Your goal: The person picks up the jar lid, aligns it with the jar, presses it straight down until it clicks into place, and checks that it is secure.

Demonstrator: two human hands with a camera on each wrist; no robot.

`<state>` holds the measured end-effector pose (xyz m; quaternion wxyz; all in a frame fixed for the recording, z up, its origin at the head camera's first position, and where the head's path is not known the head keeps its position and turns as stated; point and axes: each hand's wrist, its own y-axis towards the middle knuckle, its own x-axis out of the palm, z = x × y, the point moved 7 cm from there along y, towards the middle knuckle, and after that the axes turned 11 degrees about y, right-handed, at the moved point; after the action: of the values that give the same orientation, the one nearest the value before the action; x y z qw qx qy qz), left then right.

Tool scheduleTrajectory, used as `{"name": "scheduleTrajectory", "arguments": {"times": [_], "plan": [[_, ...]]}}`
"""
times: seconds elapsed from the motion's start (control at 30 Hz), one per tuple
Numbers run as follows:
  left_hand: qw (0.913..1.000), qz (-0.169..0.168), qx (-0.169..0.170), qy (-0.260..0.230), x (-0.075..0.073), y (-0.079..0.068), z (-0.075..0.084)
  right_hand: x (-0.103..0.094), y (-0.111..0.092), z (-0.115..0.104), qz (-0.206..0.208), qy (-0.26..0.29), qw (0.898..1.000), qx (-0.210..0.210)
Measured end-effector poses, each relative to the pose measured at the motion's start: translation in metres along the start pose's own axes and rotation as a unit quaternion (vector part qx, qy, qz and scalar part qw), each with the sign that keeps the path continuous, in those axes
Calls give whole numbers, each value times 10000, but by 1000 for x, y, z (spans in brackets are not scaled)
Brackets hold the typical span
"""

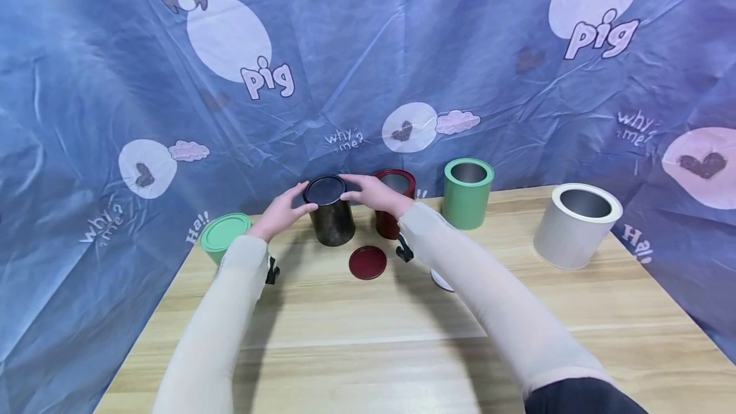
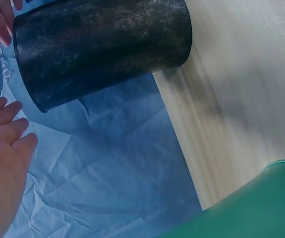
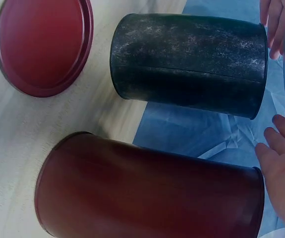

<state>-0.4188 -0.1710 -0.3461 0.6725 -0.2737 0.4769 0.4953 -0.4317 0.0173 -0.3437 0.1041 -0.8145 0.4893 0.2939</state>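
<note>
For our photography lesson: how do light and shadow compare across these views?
Head view: bright, the sleeves casting long shadows on the tabletop; left wrist view: dimmer, a soft-edged shadow on the tabletop near the black can; right wrist view: also dim, pale mottling on that can could be sheen or scuffs.

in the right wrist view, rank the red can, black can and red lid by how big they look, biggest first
1. red can, cut off by the frame's bottom edge
2. black can
3. red lid, cropped at the top

Nearness to the camera may affect this.
</note>
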Motion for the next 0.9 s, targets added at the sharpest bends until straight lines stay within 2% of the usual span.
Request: {"name": "scheduleTrajectory", "arguments": {"times": [0.3,0.57,0.77,0.9], "plan": [[9999,-161,-45,17,-4,13,-3,-3,14,1,-58,-395,9991,116],[9995,-285,-139,36,0,20,-7,-2,26,-1,-285,-825,9962,-16],[9989,-369,-296,66,-3,22,-10,2,31,-2,-334,-822,9960,-56],[9979,-538,-324,143,-2,21,-11,6,32,0,-375,-746,9965,50]]}}
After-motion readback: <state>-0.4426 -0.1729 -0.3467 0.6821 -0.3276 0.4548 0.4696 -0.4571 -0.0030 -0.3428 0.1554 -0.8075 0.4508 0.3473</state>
